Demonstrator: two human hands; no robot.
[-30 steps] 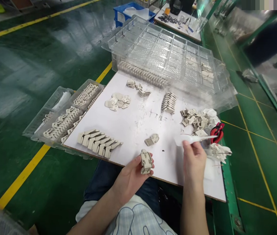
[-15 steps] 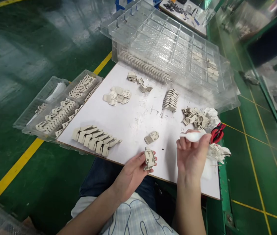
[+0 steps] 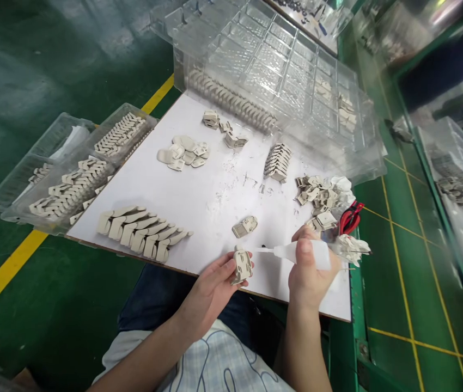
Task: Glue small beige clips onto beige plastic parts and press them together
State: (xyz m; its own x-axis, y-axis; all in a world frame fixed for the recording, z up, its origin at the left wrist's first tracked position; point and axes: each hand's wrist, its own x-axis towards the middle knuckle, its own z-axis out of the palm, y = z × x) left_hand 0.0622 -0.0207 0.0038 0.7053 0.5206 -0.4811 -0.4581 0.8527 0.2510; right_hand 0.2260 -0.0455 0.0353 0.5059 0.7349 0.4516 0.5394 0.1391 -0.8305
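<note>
Near the front edge of the white board, my left hand (image 3: 215,280) is closed on a beige plastic part (image 3: 242,265) with slots, its slotted face turned up. My right hand (image 3: 311,272) grips a small white squeeze bottle (image 3: 303,252) with a long thin nozzle. The bottle lies almost level, and its tip points left, close to the upper end of the held part; whether they touch I cannot tell. Just beyond, a flat beige piece (image 3: 244,226) with a rounded end lies on the board.
Beige parts stand in a row (image 3: 144,233) at the left. Flat pieces form a pile (image 3: 184,152), and a short stack (image 3: 277,162) stands farther back. Red-handled pliers (image 3: 349,218) lie right, beside loose parts (image 3: 317,195). Clear trays (image 3: 264,60) cover the far side; others (image 3: 68,174) sit left.
My right hand has turned over and swung the bottle down, so its nozzle now points at the part in my left hand. The left hand keeps its hold. The whole view has shifted slightly.
</note>
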